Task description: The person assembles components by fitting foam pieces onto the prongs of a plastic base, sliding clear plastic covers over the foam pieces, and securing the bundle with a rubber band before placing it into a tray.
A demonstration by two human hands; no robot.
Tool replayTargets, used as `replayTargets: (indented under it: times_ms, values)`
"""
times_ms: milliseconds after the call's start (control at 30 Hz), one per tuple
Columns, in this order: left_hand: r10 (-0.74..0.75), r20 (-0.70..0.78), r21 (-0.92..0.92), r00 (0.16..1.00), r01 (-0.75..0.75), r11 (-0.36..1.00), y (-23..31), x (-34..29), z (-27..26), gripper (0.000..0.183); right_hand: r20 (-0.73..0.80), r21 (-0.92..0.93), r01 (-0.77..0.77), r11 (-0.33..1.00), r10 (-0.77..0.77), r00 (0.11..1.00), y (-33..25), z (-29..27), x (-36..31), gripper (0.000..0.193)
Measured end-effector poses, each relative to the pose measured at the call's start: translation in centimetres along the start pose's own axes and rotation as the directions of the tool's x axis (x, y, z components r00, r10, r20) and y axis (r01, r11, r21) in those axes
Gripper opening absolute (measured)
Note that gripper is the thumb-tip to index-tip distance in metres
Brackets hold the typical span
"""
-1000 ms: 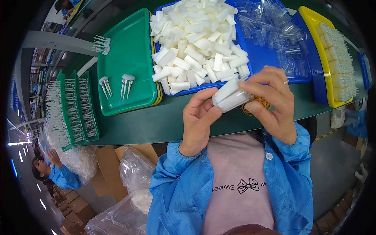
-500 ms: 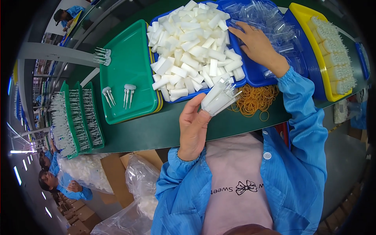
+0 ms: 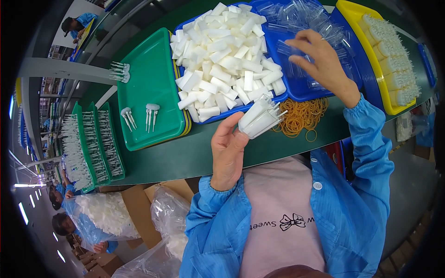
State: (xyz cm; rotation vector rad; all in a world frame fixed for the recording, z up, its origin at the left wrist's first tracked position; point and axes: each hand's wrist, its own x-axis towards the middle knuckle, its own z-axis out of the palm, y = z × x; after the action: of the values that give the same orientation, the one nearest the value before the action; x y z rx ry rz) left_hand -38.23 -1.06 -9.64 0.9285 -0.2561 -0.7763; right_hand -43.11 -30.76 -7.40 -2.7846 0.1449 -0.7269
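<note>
My left hand [image 3: 228, 150] is closed around a bundle of clear plastic tubes [image 3: 260, 116]. Whitish pieces show inside the bundle, and several thin pale tips stick out at its upper right end. My right hand [image 3: 320, 60] is over a blue tray [image 3: 303, 94] heaped with clear plastic tubes [image 3: 336, 34]. Its thumb and fingers are curved and apart; I make out nothing held between them. Just left of that hand, white foam blocks [image 3: 227, 55] are piled high in another blue tray [image 3: 200, 119].
Orange rubber bands [image 3: 303, 116] lie below the tube tray. On the left, a green tray [image 3: 148, 78] carries several small white-headed pronged clusters [image 3: 152, 111]; narrow green racks [image 3: 99, 139] hold white-tipped sticks. A yellow tray [image 3: 396, 109] of bundled pieces stands right. Co-workers sit left.
My right hand has moved right and nearer to me, away from the foam pile's edge, and its fingers have curled. My left hand keeps its bundle in nearly the same place.
</note>
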Motion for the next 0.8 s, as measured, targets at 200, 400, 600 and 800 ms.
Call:
replayTargets:
  times_ms: [200,400,600,800]
  values:
    - [0.271,0.039,0.283,0.962,-0.271,0.920,0.1,-0.1,0.3,0.045,0.130,0.886,-0.270,0.376,0.357,0.925,-5.7,-2.5,-0.3,0.020]
    - [0.415,0.086,0.446,0.906,-0.408,0.797,0.4,-0.2,0.6,0.042,0.223,0.948,-0.282,0.145,0.326,0.919,-8.7,-2.8,-2.7,0.012]
    - [0.504,0.120,0.584,0.855,-0.471,0.661,0.6,-0.6,0.5,0.045,0.250,0.956,-0.286,0.063,0.332,0.910,-9.8,-2.5,-3.1,0.017]
    - [0.525,0.110,0.650,0.844,-0.461,0.605,1.6,-1.0,1.6,0.051,0.259,0.963,-0.268,-0.014,0.305,0.916,-10.0,-2.6,-3.7,0.021]
